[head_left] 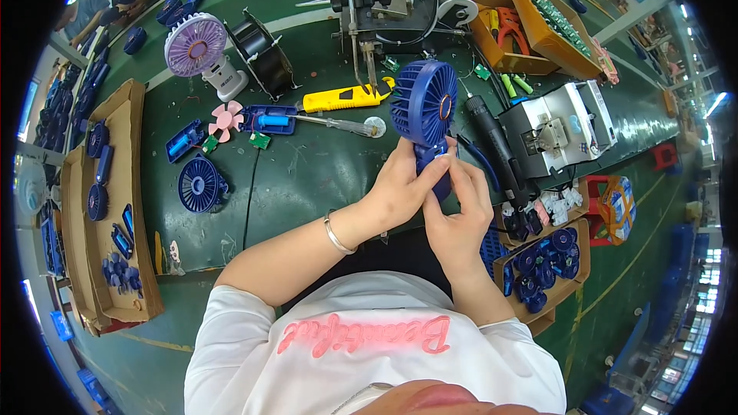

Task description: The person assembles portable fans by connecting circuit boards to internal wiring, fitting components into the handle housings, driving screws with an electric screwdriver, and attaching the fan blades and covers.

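While someone faces the green workbench [311,180], a navy handheld fan [423,107], its handle grasped by the left hand [401,190] and right hand [461,211], fingers curled against it, caged head at twelve o'clock beyond them

1. Green-topped workbench [323,177], a dark seam [247,215] crossing it left of centre.
2. Green floor [638,265] — marked with yellow lines [157,343].
3. A red plastic stool [665,157] just past the bench's right end.
4. Pale metal beam [642,13], upper right.
5. Bright window panes [707,301] down the right rim — a white tube light [716,104] glowing above them.
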Tool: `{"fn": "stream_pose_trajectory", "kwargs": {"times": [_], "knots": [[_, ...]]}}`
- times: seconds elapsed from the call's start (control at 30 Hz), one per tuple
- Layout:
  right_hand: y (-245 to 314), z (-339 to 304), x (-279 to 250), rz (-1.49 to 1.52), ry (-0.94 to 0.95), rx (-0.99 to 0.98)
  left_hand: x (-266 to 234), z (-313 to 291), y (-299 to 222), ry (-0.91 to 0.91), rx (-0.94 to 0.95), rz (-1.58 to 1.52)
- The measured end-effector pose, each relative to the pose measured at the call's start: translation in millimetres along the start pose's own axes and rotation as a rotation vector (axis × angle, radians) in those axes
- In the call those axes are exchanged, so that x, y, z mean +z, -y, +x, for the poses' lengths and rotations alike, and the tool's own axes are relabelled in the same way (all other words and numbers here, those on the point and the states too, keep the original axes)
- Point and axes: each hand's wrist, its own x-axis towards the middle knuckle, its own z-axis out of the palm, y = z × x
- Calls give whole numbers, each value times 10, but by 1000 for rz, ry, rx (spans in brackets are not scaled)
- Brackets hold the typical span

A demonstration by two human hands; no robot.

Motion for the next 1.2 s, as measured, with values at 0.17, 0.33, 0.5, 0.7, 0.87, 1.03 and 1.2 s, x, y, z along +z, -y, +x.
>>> {"fn": "stream_pose_trajectory", "kwargs": {"times": [0.17, 0.33, 0.5, 0.7, 0.87, 1.03, 1.2], "knots": [[-43, -32, 18, 20, 23, 0, -6, 6, 13, 8, -7, 41], [24, -59, 47, -28, 24, -32, -15, -16, -14, 6, -29, 26], [102, -54, -154, 171, 149, 113, -51, -5, -80, 52, -101, -307], [-150, -157, -223, 1156, 409, 760, -95, 21, -212, 283, -180, -387], [-185, -225, -132, 1074, 391, 714, -75, -4, -179, 319, -145, -338], [-191, -213, -133, 1062, 330, 712, -78, 19, -79, 373, -102, -317], [-189, -213, -145, 954, 308, 711, -92, 43, -154, 369, -311, -538]]}}
